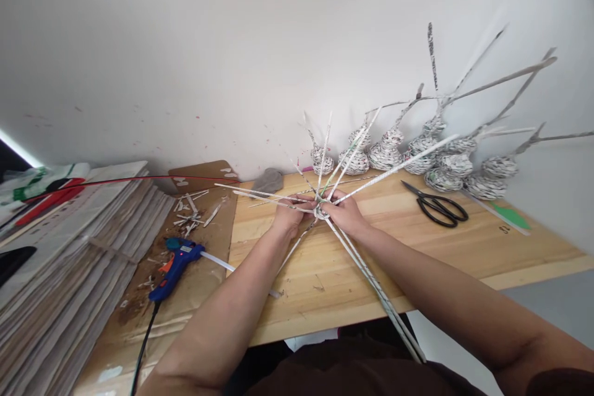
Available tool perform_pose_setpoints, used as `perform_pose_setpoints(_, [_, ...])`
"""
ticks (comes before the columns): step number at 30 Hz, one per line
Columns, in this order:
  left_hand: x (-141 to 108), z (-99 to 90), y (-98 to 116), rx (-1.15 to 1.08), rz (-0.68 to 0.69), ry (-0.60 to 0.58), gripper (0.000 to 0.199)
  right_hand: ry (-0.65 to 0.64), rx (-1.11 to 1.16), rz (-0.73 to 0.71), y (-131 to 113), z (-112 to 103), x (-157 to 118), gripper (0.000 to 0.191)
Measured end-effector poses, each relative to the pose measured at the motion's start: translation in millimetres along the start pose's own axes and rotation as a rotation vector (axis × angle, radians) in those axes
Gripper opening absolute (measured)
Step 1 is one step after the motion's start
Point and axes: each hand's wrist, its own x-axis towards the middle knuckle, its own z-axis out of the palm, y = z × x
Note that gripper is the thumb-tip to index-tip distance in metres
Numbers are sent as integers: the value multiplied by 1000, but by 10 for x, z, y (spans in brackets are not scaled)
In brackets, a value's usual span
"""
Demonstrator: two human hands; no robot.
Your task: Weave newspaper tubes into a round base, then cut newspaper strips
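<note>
Head view: two bare hands hold a small paper-tube weaving (pixel 321 211) over the middle of the wooden counter (pixel 315 284).
Weaving's centre: a small, rounded knot of interlaced strips, white and grey, partly hidden by the hands.
Spokes: slim rolled-paper tubes fan out from that centre, mostly white with dark print flecks; one near the top carries green marks.
Longest tubes: a close bundle slants down towards the person, inside the right forearm, and passes over the counter's near edge.
Left hand (pixel 288 218): its fingers curl in at the centre's left side, pinching the weaving among the left-hand spokes.
Right hand (pixel 347 215): its thumb and fingers pinch the centre from the right; the exact fingertip contact is too small to tell.
Woven paper gourds (pixel 386 153): a row by the wall, each a bulb with a narrower top, several with long tubes sticking out.
Black scissors (pixel 439 207): lying on the counter before the gourds, to the right of the hands.
Blue glue gun (pixel 175 269): on the brown cardboard (pixel 211 284) at the left, near paper scraps (pixel 188 213).
</note>
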Motion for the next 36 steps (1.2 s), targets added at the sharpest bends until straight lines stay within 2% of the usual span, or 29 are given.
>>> perform_pose_setpoints(5, [29,27,-37,7,66,25,28,5,58,43,-72,-16,14,21])
perform_pose_setpoints(9, [-16,87,6,21,35,29,32,-26,81,56,-90,-69,62,27])
perform_pose_setpoints(15, [-165,134,115,34,14,-7,23,-124,290,160,-133,-142,83,34])
perform_pose_setpoints(19, [-156,103,64,23,-5,-53,24,-158,372,251,-151,-154,63,38])
perform_pose_setpoints(23, [-86,84,-9,19,33,-46,25,-133,413,215,-142,-144,45,40])
perform_pose_setpoints(30, [-58,83,-31,87,36,-5,21,-72,274,195,-95,-123,39,35])
perform_pose_setpoints(36, [-67,69,-44,46,-10,19,19,-31,240,229,-88,-82,47,16])
